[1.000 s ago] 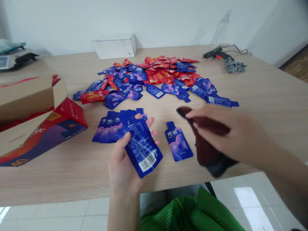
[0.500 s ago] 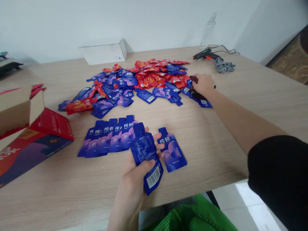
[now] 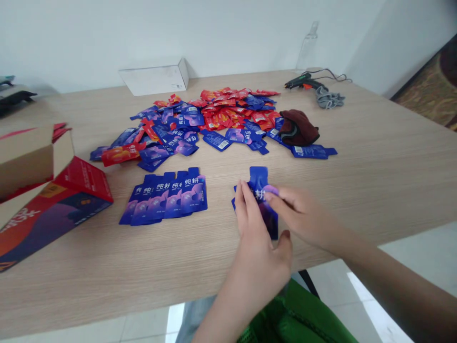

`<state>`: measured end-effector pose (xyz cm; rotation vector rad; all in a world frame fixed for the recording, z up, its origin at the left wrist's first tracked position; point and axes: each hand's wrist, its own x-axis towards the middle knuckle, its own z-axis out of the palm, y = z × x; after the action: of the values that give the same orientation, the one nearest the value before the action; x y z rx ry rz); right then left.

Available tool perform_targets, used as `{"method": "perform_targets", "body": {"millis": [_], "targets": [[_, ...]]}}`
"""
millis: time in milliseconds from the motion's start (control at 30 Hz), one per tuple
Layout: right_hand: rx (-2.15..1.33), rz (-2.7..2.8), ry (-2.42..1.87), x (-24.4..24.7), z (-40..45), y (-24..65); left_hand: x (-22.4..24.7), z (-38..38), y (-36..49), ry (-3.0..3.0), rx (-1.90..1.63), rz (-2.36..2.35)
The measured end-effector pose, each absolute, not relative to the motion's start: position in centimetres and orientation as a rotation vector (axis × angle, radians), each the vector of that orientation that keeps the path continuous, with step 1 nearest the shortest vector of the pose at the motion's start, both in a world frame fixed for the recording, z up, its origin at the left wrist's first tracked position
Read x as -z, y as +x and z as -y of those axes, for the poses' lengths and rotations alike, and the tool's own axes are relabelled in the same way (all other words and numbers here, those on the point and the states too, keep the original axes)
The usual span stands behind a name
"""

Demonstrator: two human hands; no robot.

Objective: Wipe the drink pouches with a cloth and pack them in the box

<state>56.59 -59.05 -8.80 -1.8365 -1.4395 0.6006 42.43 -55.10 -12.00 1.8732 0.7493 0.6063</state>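
My right hand (image 3: 303,212) pinches the right edge of a blue pouch (image 3: 260,177) near the table's front, its printed front facing up. Across the left side of that pouch lie the stretched fingers of my left hand (image 3: 259,243), with the thumb apart. Edges of blue pouch material show to the left of the fingers, but how many pouches lie there is hidden. To the left, a row of overlapping blue pouches (image 3: 160,197) lies face up with the necks pointing away from me.
Behind is a heap of red and blue pouches (image 3: 221,116). A maroon cloth item (image 3: 302,127) rests at its right end. An open carton (image 3: 85,183) stands left. Further back are a white box (image 3: 153,78), a glue gun (image 3: 303,82), grey fabric (image 3: 329,98) and a clear bottle (image 3: 306,50).
My right hand has come back from the maroon item to the front pouches. My left hand has turned palm down and moved right, no longer holding up a pouch.
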Motion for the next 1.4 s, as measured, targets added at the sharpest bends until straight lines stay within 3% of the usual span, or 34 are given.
{"method": "perform_targets", "body": {"millis": [200,400,667,900,1067,1200,1300,1400], "targets": [[-0.532,1.426,-2.141,12.6,57.5,60.5,13.6,53.8,39.9,2.238,-0.556,-0.735],[-0.424,1.561,-2.291,15.2,56.9,58.9,16.0,53.6,40.2,2.620,-0.509,-0.732],[-0.238,1.522,-2.589,13.7,56.7,59.6,16.4,54.0,41.0,2.694,-0.415,-0.665],[0.408,1.602,-2.612,13.7,58.1,72.0,16.4,53.8,41.3,2.663,-0.381,-0.682],[0.248,1.734,-2.454,16.2,58.2,77.3,16.5,54.2,41.7,2.635,-0.425,-0.738],[0.259,1.719,-2.324,13.0,58.9,77.6,15.6,54.0,41.6,2.508,-0.501,-0.775],[0.169,1.798,-2.170,8.6,60.0,74.3,13.8,53.5,41.3,1.994,-0.723,-0.895],[-0.210,2.133,-1.821,4.8,61.2,67.9,11.9,53.0,41.2,1.217,-0.531,-0.729]]}}
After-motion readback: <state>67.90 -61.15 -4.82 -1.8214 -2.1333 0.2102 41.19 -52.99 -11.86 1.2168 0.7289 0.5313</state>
